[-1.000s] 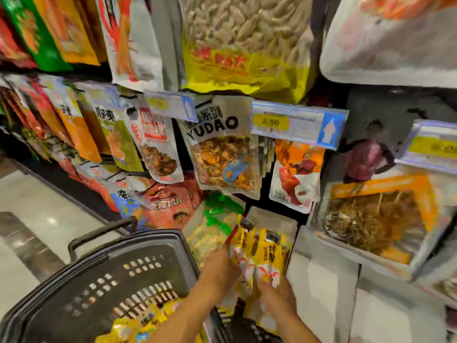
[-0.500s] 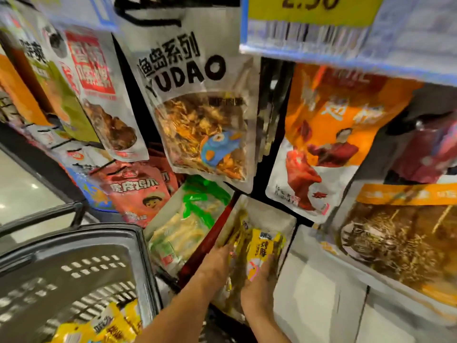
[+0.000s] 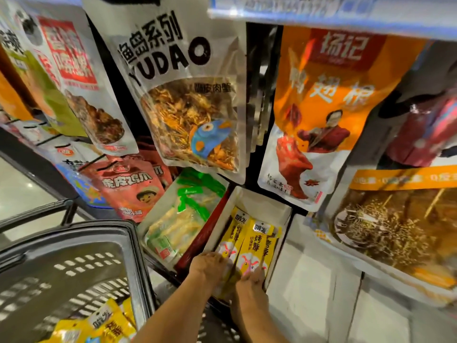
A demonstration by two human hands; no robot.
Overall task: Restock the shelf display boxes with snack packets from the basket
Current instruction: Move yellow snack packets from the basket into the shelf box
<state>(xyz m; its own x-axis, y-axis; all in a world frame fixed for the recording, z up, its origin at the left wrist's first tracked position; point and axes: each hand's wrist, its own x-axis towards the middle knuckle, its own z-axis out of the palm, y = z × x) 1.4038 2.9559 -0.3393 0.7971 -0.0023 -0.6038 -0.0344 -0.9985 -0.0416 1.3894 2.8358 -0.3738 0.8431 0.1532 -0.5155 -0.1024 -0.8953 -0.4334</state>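
Note:
Several yellow snack packets (image 3: 252, 241) stand inside a white display box (image 3: 265, 201) on the low shelf. My left hand (image 3: 207, 267) grips the bottom of the packets on their left side. Against their right side, my right hand (image 3: 251, 284) presses with its fingers on the lower ends. Both hands are at the box's front edge. The dark plastic basket (image 3: 74, 263) sits at the lower left, and more yellow packets (image 3: 99, 325) lie in its near corner.
A neighbouring box with green-and-white packets (image 3: 183, 219) stands just left of the display box. Large hanging bags, the YUDAO bag (image 3: 183, 95) and an orange bag (image 3: 321, 115), crowd the space above. Empty white boxes (image 3: 309, 280) lie to the right. Tiled floor is at the far left.
The view has closed in on the low shelf. Both hands pushed the yellow packets down into the white box, where they now stand more upright.

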